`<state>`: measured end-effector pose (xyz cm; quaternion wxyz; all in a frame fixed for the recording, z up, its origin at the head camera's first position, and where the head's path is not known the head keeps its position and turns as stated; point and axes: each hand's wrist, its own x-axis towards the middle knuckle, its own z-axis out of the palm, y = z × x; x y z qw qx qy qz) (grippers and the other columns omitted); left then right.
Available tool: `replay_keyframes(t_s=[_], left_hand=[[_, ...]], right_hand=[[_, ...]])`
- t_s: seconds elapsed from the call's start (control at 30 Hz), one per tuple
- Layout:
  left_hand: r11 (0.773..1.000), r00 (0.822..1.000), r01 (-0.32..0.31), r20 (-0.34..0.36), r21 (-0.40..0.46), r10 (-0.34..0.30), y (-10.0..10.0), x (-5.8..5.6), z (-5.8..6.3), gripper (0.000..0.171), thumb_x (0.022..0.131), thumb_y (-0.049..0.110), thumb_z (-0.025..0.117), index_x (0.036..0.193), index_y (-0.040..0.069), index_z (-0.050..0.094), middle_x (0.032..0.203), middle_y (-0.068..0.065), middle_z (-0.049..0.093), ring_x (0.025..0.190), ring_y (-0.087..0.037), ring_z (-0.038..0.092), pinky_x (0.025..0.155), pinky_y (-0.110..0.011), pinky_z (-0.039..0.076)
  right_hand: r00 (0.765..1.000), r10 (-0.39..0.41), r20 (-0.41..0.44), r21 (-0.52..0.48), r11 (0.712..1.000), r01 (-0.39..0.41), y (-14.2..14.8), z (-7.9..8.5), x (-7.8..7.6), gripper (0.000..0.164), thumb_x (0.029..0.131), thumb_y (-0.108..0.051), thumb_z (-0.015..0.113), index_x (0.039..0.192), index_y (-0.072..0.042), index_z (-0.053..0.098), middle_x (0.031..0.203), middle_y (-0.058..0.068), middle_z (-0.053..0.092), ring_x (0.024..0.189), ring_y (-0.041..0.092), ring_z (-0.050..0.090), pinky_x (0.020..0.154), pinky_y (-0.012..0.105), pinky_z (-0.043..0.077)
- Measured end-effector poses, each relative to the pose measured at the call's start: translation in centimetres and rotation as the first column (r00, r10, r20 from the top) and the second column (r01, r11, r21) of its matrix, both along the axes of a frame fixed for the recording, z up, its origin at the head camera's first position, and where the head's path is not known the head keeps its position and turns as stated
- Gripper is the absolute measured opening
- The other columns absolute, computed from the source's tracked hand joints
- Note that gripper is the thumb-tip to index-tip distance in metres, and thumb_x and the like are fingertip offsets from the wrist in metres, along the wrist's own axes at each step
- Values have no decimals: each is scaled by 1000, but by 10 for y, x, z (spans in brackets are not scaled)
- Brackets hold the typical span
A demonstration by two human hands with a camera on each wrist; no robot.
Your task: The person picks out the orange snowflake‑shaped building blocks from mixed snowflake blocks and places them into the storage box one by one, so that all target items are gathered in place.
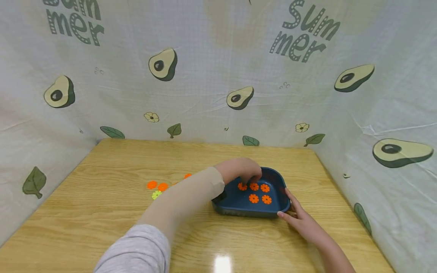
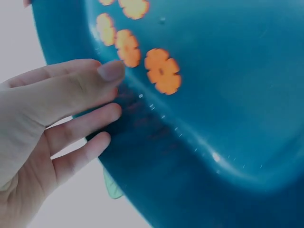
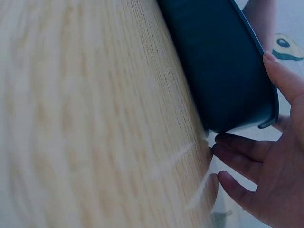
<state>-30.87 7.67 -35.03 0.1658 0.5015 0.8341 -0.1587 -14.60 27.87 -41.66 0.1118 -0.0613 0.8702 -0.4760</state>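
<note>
My left hand [image 1: 243, 168] reaches over the far side of a dark blue tray [image 1: 235, 197]. In the left wrist view its thumb lies against the index finger, while the other fingers are loosely bent; nothing shows between them. Close beyond the thumb tip are orange flower-shaped discs [image 2: 163, 71] on the tray floor. Several such discs [image 1: 254, 198] lie flat there in two rows. My right hand [image 1: 304, 222] grips the tray's near right corner, thumb on the rim [image 3: 271, 71] and other fingers around the outside and low at the base.
Left of the tray, orange discs [image 1: 152, 184] and a yellow-green disc [image 1: 156, 195] lie on the wooden table [image 1: 112, 170]. My left forearm [image 1: 187, 197] crosses in front and partly hides this group. A printed curtain [image 1: 205, 76] encloses the table's back and sides.
</note>
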Motion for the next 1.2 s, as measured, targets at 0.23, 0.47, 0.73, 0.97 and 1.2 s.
replay_keyframes(t_s=[0.23,0.47,0.73,0.97,1.2], left_hand=[[999,999,-32,13,35,31,-15,8,21,27,83,19,79,108,18,69,106,5,63,89,-11,57,77,-24,49],[996,999,-36,30,83,34,-39,17,31,34,85,19,78,117,18,66,98,4,62,86,-10,56,76,-25,48],[983,995,-70,82,171,57,-80,31,33,40,84,24,79,121,18,66,106,0,65,89,-9,57,76,-25,48],[962,994,-78,93,262,55,-117,45,32,37,84,23,79,118,15,67,103,0,66,89,-10,58,77,-24,48],[926,991,-116,106,360,83,-156,57,27,33,83,24,79,113,14,69,99,1,65,90,-14,60,77,-25,48]], right_hand=[[1000,4,-10,13,1000,-4,0,2,1,86,98,-25,61,158,-15,-1,154,33,12,132,48,36,95,45,45],[1000,-8,6,-8,1000,8,-2,5,0,91,97,-23,63,157,-14,-5,147,38,26,128,47,42,96,48,44],[999,12,-38,-34,999,-13,-4,6,-5,93,95,-19,65,157,-12,-4,149,37,20,124,48,45,91,30,47],[1000,8,-25,49,999,-6,-5,7,-11,91,97,-29,62,157,-13,-4,157,30,1,136,51,26,106,52,32],[999,-2,54,50,999,0,-9,6,-16,93,98,-32,60,157,-18,-10,157,29,-10,139,55,-3,106,69,8]])
